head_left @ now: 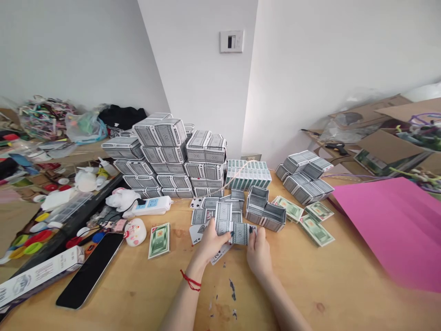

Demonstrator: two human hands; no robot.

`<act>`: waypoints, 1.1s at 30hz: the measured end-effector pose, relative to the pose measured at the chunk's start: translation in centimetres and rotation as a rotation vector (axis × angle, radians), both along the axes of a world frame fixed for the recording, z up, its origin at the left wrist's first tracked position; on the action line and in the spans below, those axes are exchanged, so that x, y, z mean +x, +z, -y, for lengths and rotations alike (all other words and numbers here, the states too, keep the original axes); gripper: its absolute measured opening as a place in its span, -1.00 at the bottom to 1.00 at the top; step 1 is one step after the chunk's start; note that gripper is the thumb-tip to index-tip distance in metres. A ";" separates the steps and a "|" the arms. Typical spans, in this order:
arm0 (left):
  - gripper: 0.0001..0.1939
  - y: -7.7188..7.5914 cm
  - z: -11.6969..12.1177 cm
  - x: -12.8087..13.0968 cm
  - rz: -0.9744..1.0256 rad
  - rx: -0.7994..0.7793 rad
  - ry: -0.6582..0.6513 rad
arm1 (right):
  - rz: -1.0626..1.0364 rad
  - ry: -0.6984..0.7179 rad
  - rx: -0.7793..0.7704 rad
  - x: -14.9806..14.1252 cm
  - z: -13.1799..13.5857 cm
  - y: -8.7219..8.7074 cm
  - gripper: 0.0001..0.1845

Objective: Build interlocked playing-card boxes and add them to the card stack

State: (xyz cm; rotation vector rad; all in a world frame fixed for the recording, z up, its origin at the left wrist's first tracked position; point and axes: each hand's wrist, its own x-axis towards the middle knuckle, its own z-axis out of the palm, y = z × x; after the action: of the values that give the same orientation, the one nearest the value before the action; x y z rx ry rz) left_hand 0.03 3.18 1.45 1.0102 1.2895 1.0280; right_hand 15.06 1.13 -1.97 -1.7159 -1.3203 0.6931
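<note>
Near the middle of the table, my left hand (212, 241) is closed on the left part of some playing cards with grey patterned backs, one standing lengthwise (223, 214). My right hand (258, 250) pinches the right end of a playing card (240, 233) set crosswise beside it; whether the cards are joined I cannot tell. An ace (196, 233) and a two (219, 255) lie face up under my left hand. Behind are loose and folded cards (208, 202). A box shape folded from cards (265, 209) stands just right of them.
Stacked blocks of folded cards (165, 154) rise at the back left, more blocks (306, 177) at the back right. Green card packs (317, 229) lie to the right, another pack (159, 240) to the left. A phone (90, 270), a power strip (151, 205) and pink paper (389, 230) flank the workspace.
</note>
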 end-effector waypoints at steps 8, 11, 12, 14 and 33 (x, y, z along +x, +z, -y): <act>-0.69 -0.2 -0.1 0.3 -0.098 0.026 -0.062 | -0.308 0.186 -0.004 1.2 -0.8 -0.5 -0.73; -0.70 -0.5 -0.2 0.4 -0.181 0.057 -0.022 | -0.368 0.206 0.017 1.4 -1.0 -0.3 -0.73; -0.68 -0.5 -0.2 0.5 -0.188 0.069 0.000 | -0.383 0.208 0.020 1.4 -1.0 -0.2 -0.72; -0.67 -0.4 -0.2 0.6 -0.179 0.072 0.037 | -0.405 0.213 0.017 1.3 -1.0 -0.1 -0.72; -0.75 0.6 -0.2 1.0 -0.183 0.091 0.285 | -0.311 0.182 0.116 0.1 -0.1 0.6 -0.67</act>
State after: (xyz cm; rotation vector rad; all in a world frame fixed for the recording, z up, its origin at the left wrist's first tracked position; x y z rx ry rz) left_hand 1.04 3.37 2.09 1.0262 1.5820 1.2416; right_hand 15.13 1.22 -1.38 -1.3443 -1.2777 0.9277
